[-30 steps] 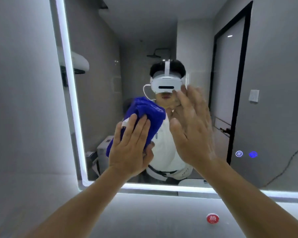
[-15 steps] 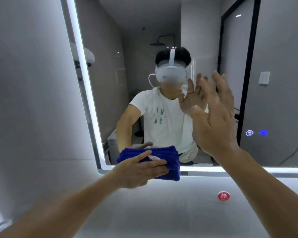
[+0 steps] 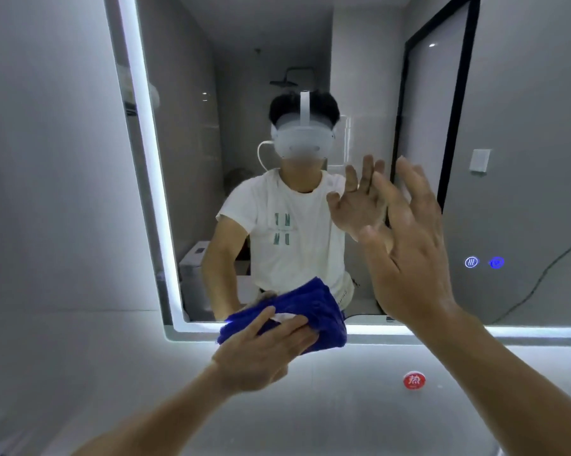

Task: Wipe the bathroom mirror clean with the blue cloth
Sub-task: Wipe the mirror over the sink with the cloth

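Head view: left hand (image 3: 264, 350) presses straight fingers on blue cloth (image 3: 313, 304) at the lit lower edge of the mirror (image 3: 524, 110); right hand (image 3: 412, 258) spread wide, empty, beside the glass.

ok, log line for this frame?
phase: wiping | left hand: presses blue cloth on bottom edge of mirror | right hand: open, raised before it, contact unclear
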Demonstrator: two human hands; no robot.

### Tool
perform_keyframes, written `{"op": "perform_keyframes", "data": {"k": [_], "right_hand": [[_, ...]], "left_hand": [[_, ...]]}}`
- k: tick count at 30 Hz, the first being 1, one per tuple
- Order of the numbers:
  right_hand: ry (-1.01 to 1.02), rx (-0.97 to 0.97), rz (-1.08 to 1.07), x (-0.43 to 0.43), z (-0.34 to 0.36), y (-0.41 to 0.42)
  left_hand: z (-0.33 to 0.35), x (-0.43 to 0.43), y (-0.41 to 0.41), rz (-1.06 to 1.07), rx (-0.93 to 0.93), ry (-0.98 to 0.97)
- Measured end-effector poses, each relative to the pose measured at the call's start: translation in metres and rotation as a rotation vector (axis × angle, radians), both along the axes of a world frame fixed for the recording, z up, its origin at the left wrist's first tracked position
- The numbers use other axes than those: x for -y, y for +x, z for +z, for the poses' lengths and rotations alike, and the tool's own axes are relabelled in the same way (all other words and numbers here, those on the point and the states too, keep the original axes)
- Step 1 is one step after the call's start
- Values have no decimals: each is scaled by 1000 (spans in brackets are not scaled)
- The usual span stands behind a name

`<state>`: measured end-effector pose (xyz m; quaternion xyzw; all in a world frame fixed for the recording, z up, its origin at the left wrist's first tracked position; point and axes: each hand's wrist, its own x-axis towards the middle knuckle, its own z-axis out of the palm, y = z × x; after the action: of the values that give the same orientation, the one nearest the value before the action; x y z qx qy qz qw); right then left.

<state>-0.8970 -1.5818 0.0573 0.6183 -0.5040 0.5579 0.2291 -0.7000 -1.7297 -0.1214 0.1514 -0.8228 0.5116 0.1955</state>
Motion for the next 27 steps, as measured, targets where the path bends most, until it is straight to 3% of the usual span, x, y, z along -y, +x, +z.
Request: {"op": "perform_keyframes", "data": {"k": [4,6,12,16,17,22,27], "right_hand": [[14,18,1,-2,2,0],[17,14,16,-3,6,7],[24,32,72,13,22,50],[-3,17,102,21,12,64],[7,11,106,22,8,64],[75,31,98,23,-7,67],[83,5,105,16,-3,76]], "left_hand": [[30,11,33,21,247,-55],[56,16,53,-5,211,-79],[146,21,58,-147,-266,-90],[86,15,39,-79,-626,12],[63,15,41,-57,-577,11],[4,24,90,42,103,-137],[45,36,119,-55,325,-212]]}}
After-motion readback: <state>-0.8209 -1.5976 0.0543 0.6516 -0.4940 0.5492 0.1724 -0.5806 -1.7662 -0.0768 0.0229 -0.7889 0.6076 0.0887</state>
